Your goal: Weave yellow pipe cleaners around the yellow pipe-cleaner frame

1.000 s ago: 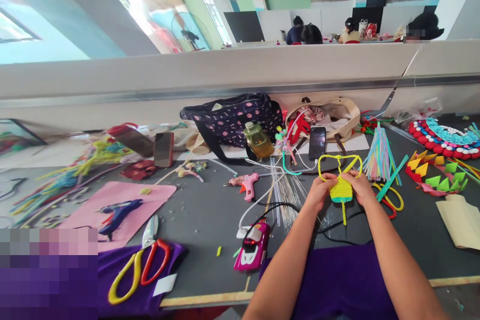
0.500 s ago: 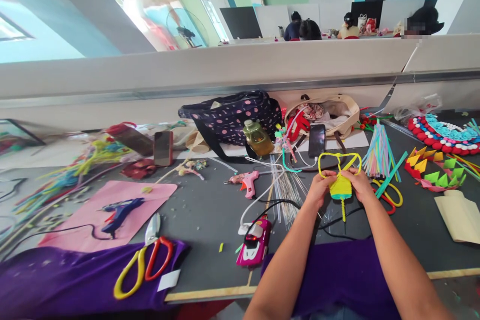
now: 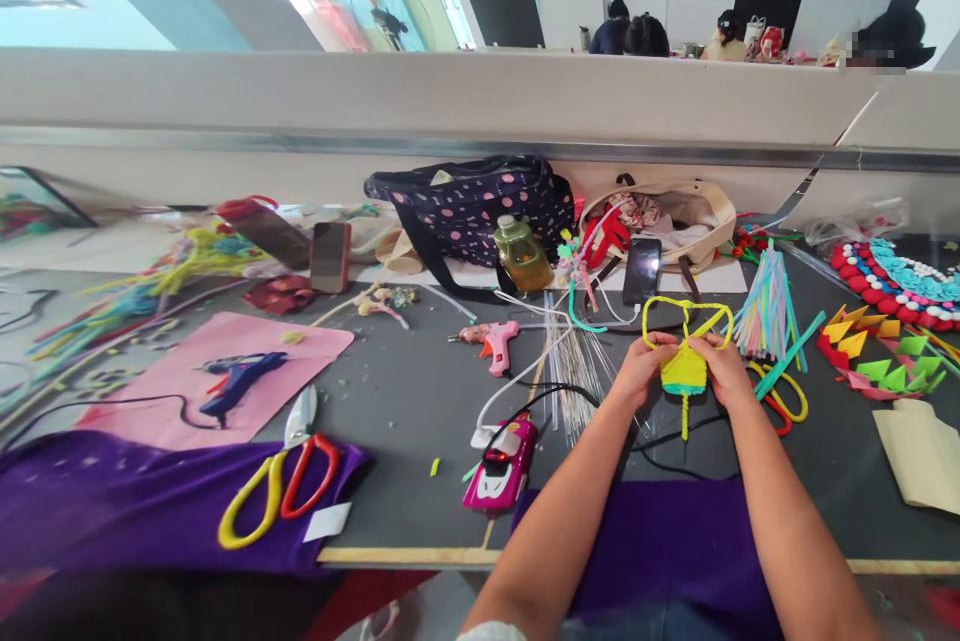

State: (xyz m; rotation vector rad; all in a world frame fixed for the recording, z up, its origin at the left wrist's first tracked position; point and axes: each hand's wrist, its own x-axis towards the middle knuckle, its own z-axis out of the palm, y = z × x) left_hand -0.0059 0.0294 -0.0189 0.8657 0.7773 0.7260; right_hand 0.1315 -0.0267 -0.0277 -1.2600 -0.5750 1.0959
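Both my hands hold a yellow pipe-cleaner figure (image 3: pixel 683 366) a little above the dark table (image 3: pixel 405 411). It has a woven yellow body with a teal band at the bottom, two yellow loops on top and a thin yellow stem hanging down. My left hand (image 3: pixel 643 365) pinches its left side. My right hand (image 3: pixel 721 368) pinches its right side. A black cable runs across the table just below the figure.
Near my left arm lie a pink toy car (image 3: pixel 501 471), thin wire rods (image 3: pixel 576 373) and a pink glue gun (image 3: pixel 493 338). Scissors (image 3: pixel 281 476) rest on purple cloth. A blue glue gun (image 3: pixel 236 376), spotted bag (image 3: pixel 472 211), phone (image 3: pixel 641 271) and paper crafts (image 3: pixel 877 351) surround them. People sit far behind the partition.
My hands keep the same grip on the figure. The view has tilted and shifted slightly; the scene sits a bit differently in frame.
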